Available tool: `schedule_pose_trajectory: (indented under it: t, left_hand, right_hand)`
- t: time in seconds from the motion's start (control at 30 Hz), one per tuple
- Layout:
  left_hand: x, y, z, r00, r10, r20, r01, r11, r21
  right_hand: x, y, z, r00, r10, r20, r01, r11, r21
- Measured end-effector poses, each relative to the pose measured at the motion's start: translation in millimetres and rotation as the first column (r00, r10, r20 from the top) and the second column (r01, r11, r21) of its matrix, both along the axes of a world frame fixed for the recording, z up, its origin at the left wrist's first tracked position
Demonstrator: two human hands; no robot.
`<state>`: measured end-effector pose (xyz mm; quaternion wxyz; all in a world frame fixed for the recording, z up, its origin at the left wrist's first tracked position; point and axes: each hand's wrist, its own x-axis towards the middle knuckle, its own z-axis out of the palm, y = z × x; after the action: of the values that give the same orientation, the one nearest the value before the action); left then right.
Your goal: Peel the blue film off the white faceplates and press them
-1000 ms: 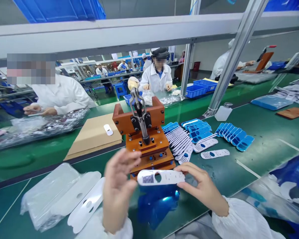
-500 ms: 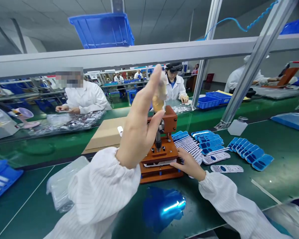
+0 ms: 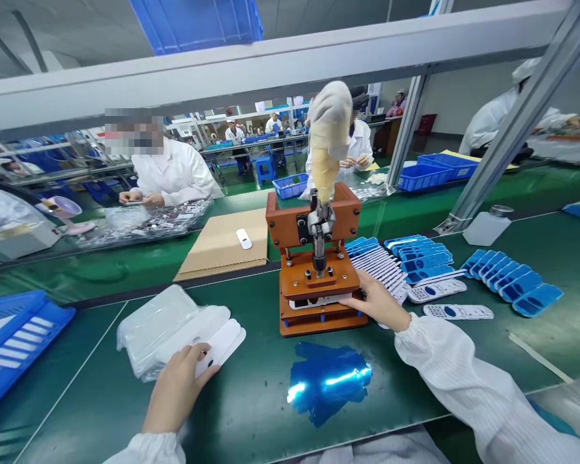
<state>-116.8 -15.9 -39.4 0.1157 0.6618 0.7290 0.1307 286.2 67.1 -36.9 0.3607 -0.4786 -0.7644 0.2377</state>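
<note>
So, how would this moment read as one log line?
left hand: on white panels | right hand: at orange press | lever: upright

Straight before you on the green surface (image 3: 251, 412) lies a crumpled sheet of shiny blue film (image 3: 328, 383). To your right, fanned rows of blue-and-white covers (image 3: 406, 261) overlap one another, with a further row of blue shells (image 3: 512, 283) beyond them and a single white keypad piece (image 3: 458, 312) lying apart, nearer to you. A white bottle (image 3: 486, 227) stands at the foot of a slanted aluminium post (image 3: 512, 122). At your far left sits a blue tray (image 3: 14, 335). A cardboard sheet (image 3: 217, 251) lies behind, a small white piece (image 3: 243, 238) on it. Across the line, a person in a white coat (image 3: 174, 177) works, and blue bins (image 3: 435, 169) stand further right.
</note>
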Motion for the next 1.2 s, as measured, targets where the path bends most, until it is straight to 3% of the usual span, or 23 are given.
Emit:
schedule_pose_trajectory:
  t: [0.27,0.37,0.47,0.57,0.67,0.83,0.97,1.07,1.13,1.2]
  left_hand:
    - [-3,17,5.0,0.968,0.135,0.214,-0.093,0.976,-0.194]
    - [-1,14,11.5,0.944,0.140,0.300,-0.095,0.983,-0.159]
    - [12,9,27.2,0.872,0.171,0.458,-0.113,0.982,-0.150]
    - [38,4,42.2,0.786,0.203,0.584,-0.071,0.968,-0.241]
    - [78,5,47.4,0.716,0.160,0.679,0.076,0.950,-0.304]
    - [149,21,44.7,0.612,0.024,0.790,0.376,0.870,-0.318]
    - [174,34,44.2,0.548,-0.027,0.836,0.421,0.873,-0.248]
    - [166,41,38.4,0.562,-0.037,0.826,0.316,0.933,-0.173]
    - [152,44,30.8,0.595,-0.033,0.803,0.125,0.991,-0.052]
    - [138,47,21.9,0.645,-0.036,0.763,-0.051,0.995,0.090]
  right_hand:
    - [-2,1,-0.3,0.999,-0.001,0.033,0.001,1.000,-0.026]
    - [0,4,-0.1,0.999,-0.004,0.050,0.005,1.000,-0.017]
    - [3,3,-0.8,0.999,-0.010,0.042,0.011,1.000,-0.005]
    - [3,-10,-2.8,0.992,-0.110,-0.060,0.114,0.990,0.083]
    - [-4,-38,-3.4,0.959,-0.202,-0.201,0.239,0.954,0.181]
    - [-19,-77,7.2,0.990,0.142,0.021,-0.143,0.973,0.183]
    - [-11,-74,14.2,0.992,0.121,0.023,-0.123,0.981,0.149]
    - [6,-63,12.2,0.999,0.047,0.003,-0.047,0.993,0.109]
    - [16,-53,8.5,1.000,-0.028,0.010,0.027,0.994,0.110]
    - [21,-42,4.2,0.996,-0.083,0.035,0.078,0.990,0.115]
